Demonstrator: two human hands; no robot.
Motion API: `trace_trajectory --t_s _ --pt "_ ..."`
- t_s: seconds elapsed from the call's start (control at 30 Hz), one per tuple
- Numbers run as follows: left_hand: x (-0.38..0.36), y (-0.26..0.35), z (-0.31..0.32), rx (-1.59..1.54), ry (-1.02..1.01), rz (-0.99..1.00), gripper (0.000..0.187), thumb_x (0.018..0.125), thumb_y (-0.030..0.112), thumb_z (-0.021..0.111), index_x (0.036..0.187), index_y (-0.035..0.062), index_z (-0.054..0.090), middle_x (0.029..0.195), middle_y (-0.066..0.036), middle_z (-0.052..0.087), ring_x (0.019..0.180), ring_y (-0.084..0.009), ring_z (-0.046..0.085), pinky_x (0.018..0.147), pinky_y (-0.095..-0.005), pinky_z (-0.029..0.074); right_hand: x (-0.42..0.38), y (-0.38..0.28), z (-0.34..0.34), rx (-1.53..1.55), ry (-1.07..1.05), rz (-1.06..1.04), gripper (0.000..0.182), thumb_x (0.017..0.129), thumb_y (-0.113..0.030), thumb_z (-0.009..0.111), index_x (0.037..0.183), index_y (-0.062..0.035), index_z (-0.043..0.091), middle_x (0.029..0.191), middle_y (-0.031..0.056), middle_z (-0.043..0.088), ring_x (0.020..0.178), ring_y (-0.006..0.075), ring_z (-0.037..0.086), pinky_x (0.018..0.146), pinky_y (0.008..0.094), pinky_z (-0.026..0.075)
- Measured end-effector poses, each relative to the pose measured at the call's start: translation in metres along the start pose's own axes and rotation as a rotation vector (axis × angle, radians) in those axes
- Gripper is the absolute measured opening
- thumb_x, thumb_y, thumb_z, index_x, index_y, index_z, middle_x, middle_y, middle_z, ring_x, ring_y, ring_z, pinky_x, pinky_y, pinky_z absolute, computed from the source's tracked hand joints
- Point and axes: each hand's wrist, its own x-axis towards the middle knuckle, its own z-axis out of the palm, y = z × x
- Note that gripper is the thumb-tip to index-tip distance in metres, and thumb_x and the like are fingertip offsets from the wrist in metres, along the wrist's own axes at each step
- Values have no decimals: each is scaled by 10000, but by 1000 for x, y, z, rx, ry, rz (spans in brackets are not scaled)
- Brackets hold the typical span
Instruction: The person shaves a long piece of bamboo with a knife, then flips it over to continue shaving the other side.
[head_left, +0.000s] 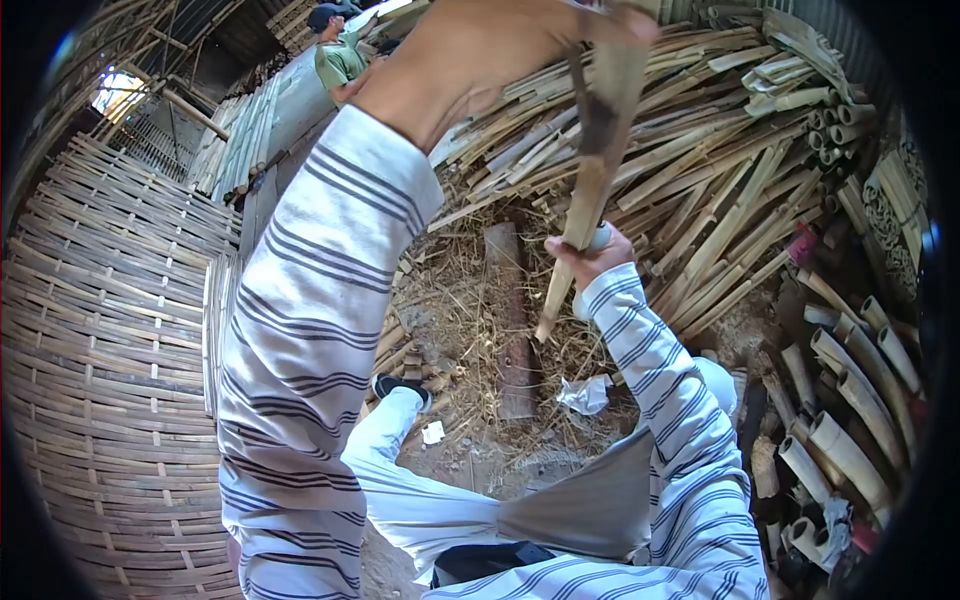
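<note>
A long piece of split bamboo [590, 190] slants down the middle of the head view, wide at the top and narrow at its lower tip. My right hand [605, 256] is closed around its lower part, with a pale grey-white wrap showing by the fingers. At the top edge, my left hand [622, 24] is closed at the upper end of the bamboo, blurred and partly out of frame. A dark narrow shape and a dark brown patch show on the upper bamboo, just below that hand. Both arms wear striped white sleeves.
Under the bamboo, a wooden plank [517, 375] lies amid shavings beside crumpled white plastic [584, 394]. Split bamboo strips [720, 190] are heaped behind; cut bamboo tubes [850, 460] stand at right. A woven bamboo panel [120, 380] fills the left. A person [340, 60] works far back.
</note>
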Motion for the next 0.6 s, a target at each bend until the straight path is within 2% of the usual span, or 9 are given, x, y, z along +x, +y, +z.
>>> trace_trajectory --t_s 0.03,0.07,0.1,0.17,0.2,0.27,0.33,0.5,0.6 --pt "-1 4 31 337 332 46 651 812 188 700 1320 37 323 1128 -196 540 1038 -247 541 898 -284 451 2 1 -2 -8 58 19 352 647 -45 813 928 -23 602 806 27 661 736 110 630 699 276 539" --pt "-5 -6 32 444 399 99 574 813 194 698 1275 36 395 1097 -171 580 1015 -228 564 887 -283 457 10 11 -6 -22 105 53 339 654 -44 808 920 -18 599 802 24 659 726 100 621 688 264 536" --pt "-9 -17 34 553 472 144 501 815 200 696 1230 34 468 1066 -146 620 991 -209 587 877 -281 463 23 19 -18 -18 203 -63 342 607 -205 848 802 -53 612 737 51 669 647 124 622 617 293 517" --pt "-31 -66 -11 308 67 235 478 789 297 721 1168 54 562 1186 -125 577 1108 -219 542 939 -356 440 16 -21 -30 80 271 -8 334 615 -201 844 793 -38 613 724 57 673 612 125 617 599 291 514" --pt "-57 -62 -4 301 82 -3 481 760 271 744 1150 50 570 1186 -112 578 1111 -215 538 918 -365 457 21 -23 -40 103 297 121 319 634 -193 835 794 -20 621 721 63 678 595 125 617 580 283 506" --pt "-113 -100 1 384 40 -56 508 754 279 740 1151 19 557 1195 -144 576 1059 -252 586 869 -343 500 27 -31 -60 26 398 123 262 682 -187 807 808 -36 633 709 48 668 590 135 618 562 281 494" --pt "-171 -135 1 333 -35 -365 560 762 239 738 1237 58 502 1246 -126 542 1155 -235 518 954 -339 437 29 -41 -77 146 393 211 243 707 -226 793 808 -71 635 700 32 651 574 141 601 554 293 490" --pt "-317 -268 -7 426 72 -664 666 795 340 683 1359 157 381 1282 -150 520 1204 -306 477 1048 -430 333 46 -26 -138 729 147 286 241 767 -308 738 834 -116 609 752 41 619 643 178 597 617 337 512" --pt "-357 -304 -7 405 253 -619 569 849 340 622 1346 153 418 1248 -137 545 1151 -290 516 1022 -416 368 39 -38 -159 983 130 276 260 800 -297 696 883 -79 581 821 72 614 740 215 609 702 371 522"
